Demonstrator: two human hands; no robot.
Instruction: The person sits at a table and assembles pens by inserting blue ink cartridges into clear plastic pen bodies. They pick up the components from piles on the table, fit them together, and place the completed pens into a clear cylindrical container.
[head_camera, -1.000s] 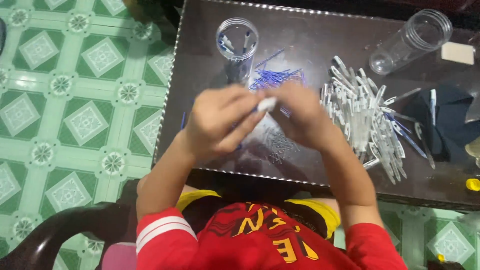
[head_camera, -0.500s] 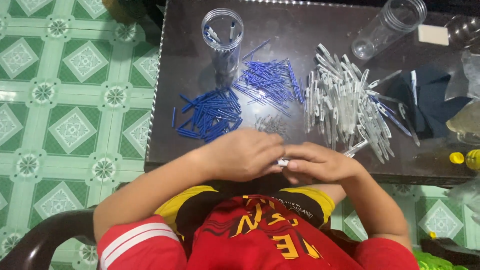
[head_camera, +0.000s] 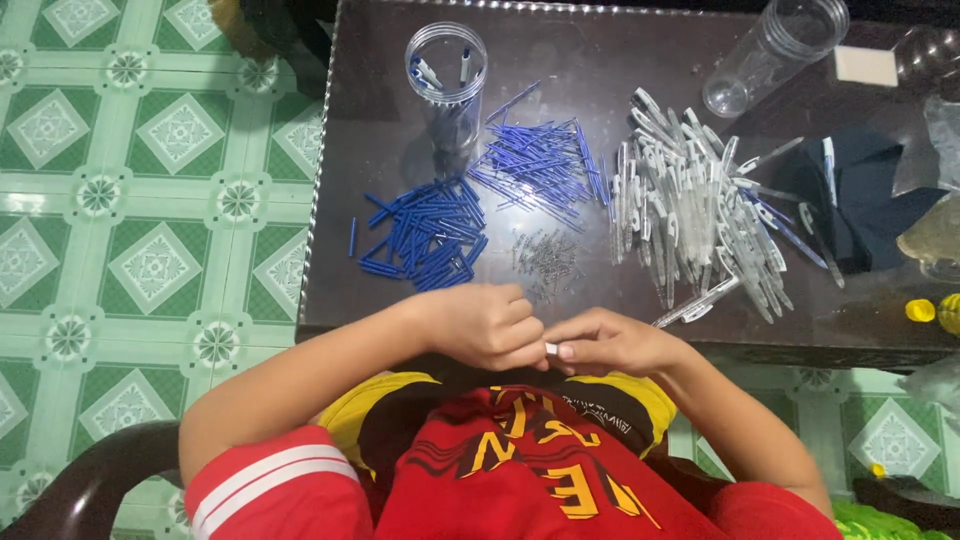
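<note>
Head view shows a small white pen part (head_camera: 551, 349) pinched between the fingertips of the left hand (head_camera: 485, 325) and the right hand (head_camera: 610, 341), which press together at the near edge of the table (head_camera: 600, 40), just above the red shirt (head_camera: 540, 470). A second ago the hands were raised over the middle of the table, hiding the piles; half a second ago they had come down toward the body, and now they sit low and close with the same small piece between them, so one pen looks to be mid-assembly rather than finished. Beyond the hands lie three blue piles too dense to count piece by piece: short blue caps (head_camera: 425, 235), thin blue refills (head_camera: 540, 165), and between them a scatter of tiny springs (head_camera: 548, 262). To the right is one heap of clear barrels (head_camera: 690, 215). Two clear jars stand out: one upright jar (head_camera: 446, 75) with a few pens inside, one tipped jar (head_camera: 775, 50). A dark cloth (head_camera: 870, 205) lies at the far right.
</note>
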